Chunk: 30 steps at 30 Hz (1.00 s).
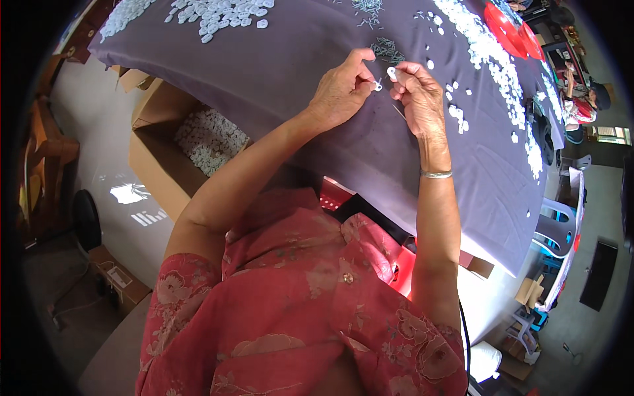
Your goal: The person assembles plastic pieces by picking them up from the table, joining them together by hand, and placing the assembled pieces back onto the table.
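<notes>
Above the cloth-covered table, my left hand (342,89) pinches a small white plastic piece (378,86) between thumb and finger. Just beside it, my right hand (422,99) grips a rounded white plastic piece (391,72) at its fingertips. A thin, light stick-like thing (399,112) juts out below the right hand's fingers; its kind is unclear. The two pieces are close together but look apart. Right beyond the fingertips lies a small heap of thin grey metal pins or screws (388,51). A few loose white pieces (457,117) are scattered to the right of my right hand.
The grey tablecloth (264,72) carries white pieces (221,14) at the far left and a long spread of them (492,56) at right, near red trays (505,30). An open cardboard box (148,142) of white pieces stands below left. Another person (581,109) sits far right.
</notes>
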Motion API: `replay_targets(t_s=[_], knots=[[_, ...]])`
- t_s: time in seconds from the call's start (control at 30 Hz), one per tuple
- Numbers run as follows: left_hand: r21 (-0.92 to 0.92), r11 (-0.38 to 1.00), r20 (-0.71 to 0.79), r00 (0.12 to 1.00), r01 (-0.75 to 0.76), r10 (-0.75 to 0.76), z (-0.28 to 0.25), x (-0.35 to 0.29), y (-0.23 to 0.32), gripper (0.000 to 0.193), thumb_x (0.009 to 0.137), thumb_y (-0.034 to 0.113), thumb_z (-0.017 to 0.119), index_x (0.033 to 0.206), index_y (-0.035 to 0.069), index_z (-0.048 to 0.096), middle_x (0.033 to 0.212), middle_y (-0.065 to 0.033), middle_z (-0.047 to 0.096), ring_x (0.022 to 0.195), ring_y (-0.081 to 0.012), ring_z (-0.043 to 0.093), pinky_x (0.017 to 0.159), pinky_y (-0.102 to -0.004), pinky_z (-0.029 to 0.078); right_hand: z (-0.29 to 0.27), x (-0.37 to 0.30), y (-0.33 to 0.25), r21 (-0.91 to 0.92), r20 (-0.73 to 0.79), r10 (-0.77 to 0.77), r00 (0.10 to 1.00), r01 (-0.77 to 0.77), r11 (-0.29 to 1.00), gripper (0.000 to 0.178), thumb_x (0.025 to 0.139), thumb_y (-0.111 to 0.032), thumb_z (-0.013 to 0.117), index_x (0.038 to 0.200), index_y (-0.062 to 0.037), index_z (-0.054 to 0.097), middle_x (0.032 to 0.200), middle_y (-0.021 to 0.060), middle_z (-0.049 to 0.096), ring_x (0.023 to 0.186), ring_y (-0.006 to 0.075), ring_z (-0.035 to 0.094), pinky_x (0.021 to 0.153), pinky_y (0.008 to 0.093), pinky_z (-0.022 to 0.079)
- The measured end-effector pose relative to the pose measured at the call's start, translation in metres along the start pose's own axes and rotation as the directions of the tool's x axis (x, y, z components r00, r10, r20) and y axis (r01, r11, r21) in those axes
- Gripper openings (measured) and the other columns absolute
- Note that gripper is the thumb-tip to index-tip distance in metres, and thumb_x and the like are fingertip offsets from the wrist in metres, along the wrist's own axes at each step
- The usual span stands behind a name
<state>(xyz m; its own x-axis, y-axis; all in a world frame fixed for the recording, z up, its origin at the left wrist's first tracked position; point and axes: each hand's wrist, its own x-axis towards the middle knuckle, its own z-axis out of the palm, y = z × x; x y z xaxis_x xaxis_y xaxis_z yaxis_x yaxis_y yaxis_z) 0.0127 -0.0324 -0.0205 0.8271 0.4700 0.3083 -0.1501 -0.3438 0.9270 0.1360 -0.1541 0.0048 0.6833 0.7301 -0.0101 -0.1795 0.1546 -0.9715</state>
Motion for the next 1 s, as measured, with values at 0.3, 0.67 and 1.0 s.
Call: replay_targets(t_s=[0.3, 0.67, 1.0], knots=[[0.047, 0.999, 0.01, 1.0, -0.026, 0.025, 0.0004, 0.0, -0.0011, 0.043, 0.084, 0.003, 0.06, 0.123, 0.008, 0.043, 0.086, -0.0039, 0.06, 0.08, -0.014, 0.059, 0.074, -0.0274, 0.047, -0.0002, 0.0008, 0.0089, -0.043, 0.011, -0.071, 0.997, 0.072, 0.996, 0.008, 0.087, -0.002, 0.061, 0.095, -0.0002, 0.064, 0.08, 0.0031, 0.06, 0.064, 0.0068, 0.048, 0.055, 0.0223, 0.041], [0.106, 0.98, 0.003, 0.986, -0.166, 0.167, 0.0045, 0.0014, -0.0092, 0.042, 0.082, 0.003, 0.059, 0.12, 0.007, 0.042, 0.083, -0.0045, 0.061, 0.07, -0.0209, 0.061, 0.066, -0.0335, 0.049, 0.0004, 0.0001, 0.0085, -0.177, 0.032, -0.118, 0.993, 0.121, 0.977, 0.009, 0.086, -0.001, 0.06, 0.094, 0.0005, 0.065, 0.074, -0.0001, 0.058, 0.06, 0.0053, 0.048, 0.053, 0.0207, 0.041], [0.112, 0.977, 0.004, 0.984, -0.18, 0.18, 0.0046, 0.0016, -0.0087, 0.04, 0.082, 0.001, 0.055, 0.119, 0.007, 0.042, 0.081, -0.0042, 0.06, 0.07, -0.022, 0.061, 0.066, -0.0344, 0.048, 0.0017, -0.0011, 0.0065, -0.248, 0.061, -0.117, 0.991, 0.129, 0.96, 0.01, 0.087, -0.001, 0.059, 0.096, 0.0007, 0.065, 0.075, -0.0005, 0.058, 0.06, 0.0059, 0.048, 0.054, 0.0212, 0.041]])
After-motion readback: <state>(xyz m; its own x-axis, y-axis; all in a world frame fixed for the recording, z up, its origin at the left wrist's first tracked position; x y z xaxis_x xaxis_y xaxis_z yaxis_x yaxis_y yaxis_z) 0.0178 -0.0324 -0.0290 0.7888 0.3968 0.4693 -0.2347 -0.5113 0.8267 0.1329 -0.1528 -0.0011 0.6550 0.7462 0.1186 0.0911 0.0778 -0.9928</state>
